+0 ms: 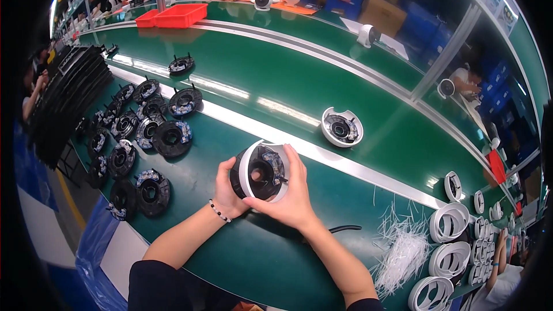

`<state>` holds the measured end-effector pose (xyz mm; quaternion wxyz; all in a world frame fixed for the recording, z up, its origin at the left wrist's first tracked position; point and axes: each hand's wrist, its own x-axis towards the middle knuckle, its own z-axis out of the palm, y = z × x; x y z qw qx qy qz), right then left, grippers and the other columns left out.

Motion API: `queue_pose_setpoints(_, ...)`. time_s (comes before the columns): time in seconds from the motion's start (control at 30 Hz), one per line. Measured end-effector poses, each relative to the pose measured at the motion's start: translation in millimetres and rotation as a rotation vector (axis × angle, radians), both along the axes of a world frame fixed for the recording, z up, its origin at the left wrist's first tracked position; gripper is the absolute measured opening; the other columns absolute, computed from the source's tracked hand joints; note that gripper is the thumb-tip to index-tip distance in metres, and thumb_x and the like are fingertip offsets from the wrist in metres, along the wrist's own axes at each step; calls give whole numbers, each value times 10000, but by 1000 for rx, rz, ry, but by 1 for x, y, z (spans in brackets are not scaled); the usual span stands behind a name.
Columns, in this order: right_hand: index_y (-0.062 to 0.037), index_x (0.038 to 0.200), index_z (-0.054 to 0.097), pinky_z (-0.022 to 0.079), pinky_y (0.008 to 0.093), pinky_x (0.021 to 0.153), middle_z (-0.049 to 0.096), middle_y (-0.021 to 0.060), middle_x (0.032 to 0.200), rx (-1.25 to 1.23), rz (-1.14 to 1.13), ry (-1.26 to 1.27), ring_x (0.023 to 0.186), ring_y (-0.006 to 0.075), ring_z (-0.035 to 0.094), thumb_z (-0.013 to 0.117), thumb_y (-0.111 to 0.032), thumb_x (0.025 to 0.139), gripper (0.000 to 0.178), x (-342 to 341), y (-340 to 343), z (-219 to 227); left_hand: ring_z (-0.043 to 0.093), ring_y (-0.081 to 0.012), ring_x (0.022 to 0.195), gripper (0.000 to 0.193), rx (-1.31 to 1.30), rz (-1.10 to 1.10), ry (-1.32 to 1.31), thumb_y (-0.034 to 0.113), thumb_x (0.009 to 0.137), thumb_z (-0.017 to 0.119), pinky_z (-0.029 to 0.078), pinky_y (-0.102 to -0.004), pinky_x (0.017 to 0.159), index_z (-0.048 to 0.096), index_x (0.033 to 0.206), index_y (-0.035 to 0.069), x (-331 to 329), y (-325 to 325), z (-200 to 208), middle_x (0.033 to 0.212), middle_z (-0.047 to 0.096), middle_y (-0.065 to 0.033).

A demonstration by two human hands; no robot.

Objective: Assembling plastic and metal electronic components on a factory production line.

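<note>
Both my hands grip a round white plastic housing [244,174] just above the bench, tilted so its inside shows. A black round base with a circuit board [271,158] and a hole in the middle sits inside or against it; how far it is seated I cannot tell. My left hand [228,191], with a beaded bracelet at the wrist, wraps the left side, where a black edge shows. My right hand [295,198] holds the right side, thumb across the lower front and fingers over the far rim.
Several black bases with boards [171,138] lie at the left. A white housing with a black inside [343,128] rests on the green belt. White strips [403,256] and several white rings [449,222] lie at the right. Red trays [181,16] and co-workers are beyond.
</note>
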<state>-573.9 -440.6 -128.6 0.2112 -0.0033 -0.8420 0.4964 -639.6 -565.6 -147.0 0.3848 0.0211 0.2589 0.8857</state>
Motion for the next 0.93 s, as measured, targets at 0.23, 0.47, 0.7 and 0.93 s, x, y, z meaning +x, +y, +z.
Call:
queue_pose_setpoints(0.23,-13,1320,176,251,433,1000,230,224,1326,256,100,109,1233,367,244,814,-353,476,1111,-4,8,1,515,-266,1030,561,-18,-5,2,454,818,302,420,-399,896,462,1173,49,-4,-2,-6,1141,512,-138)
queue_pose_setpoints(0.47,-11,1324,181,254,421,999,240,210,1328,16,261,72,1232,360,252,820,-356,463,1127,-6,21,4,506,-265,1044,552,17,-51,-28,440,824,306,412,-405,907,458,1177,44,-2,-1,-1,1148,507,-134)
queue_pose_setpoints(0.7,0,1321,183,253,427,996,235,223,1326,266,165,120,1230,369,247,817,-360,457,1131,-4,12,3,496,-241,1048,530,47,-80,-41,454,865,297,399,-393,914,444,1188,61,-1,-1,1,1138,509,-114)
queue_pose_setpoints(0.93,2,1318,203,239,438,994,222,225,1338,289,216,63,1231,374,245,816,-356,463,1111,-2,7,4,514,-228,1021,544,35,-70,-4,493,861,311,419,-362,889,471,1169,74,-3,-3,-12,1125,529,-97)
